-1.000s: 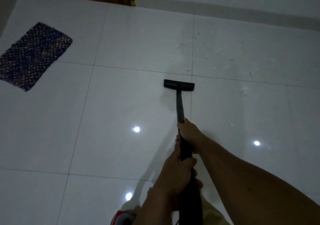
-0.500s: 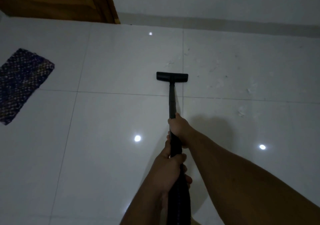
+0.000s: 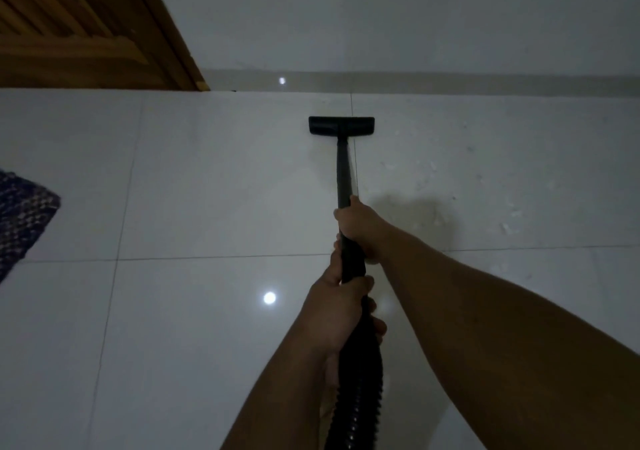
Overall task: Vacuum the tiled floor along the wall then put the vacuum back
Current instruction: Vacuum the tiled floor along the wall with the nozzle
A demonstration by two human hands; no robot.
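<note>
A black vacuum wand point(image 3: 343, 172) runs from my hands out to a flat black floor head point(image 3: 341, 126), which sits on the white tiled floor point(image 3: 207, 190) a short way from the wall's skirting point(image 3: 450, 82). My right hand point(image 3: 360, 228) grips the wand higher up. My left hand point(image 3: 337, 314) grips it lower, where the ribbed black hose point(image 3: 358, 397) begins. Small pale scraps of debris point(image 3: 505, 226) lie on the tiles to the right of the wand.
A wooden door point(image 3: 86, 34) fills the upper left corner. The corner of a dark woven mat point(image 3: 24, 214) lies at the left edge. Ceiling lights reflect off the glossy tiles.
The floor head has been pushed forward across the tile joint toward the wall, passing over scraps there. My view has tilted up, so the wall and door look closer. Both hands keep their grip.
</note>
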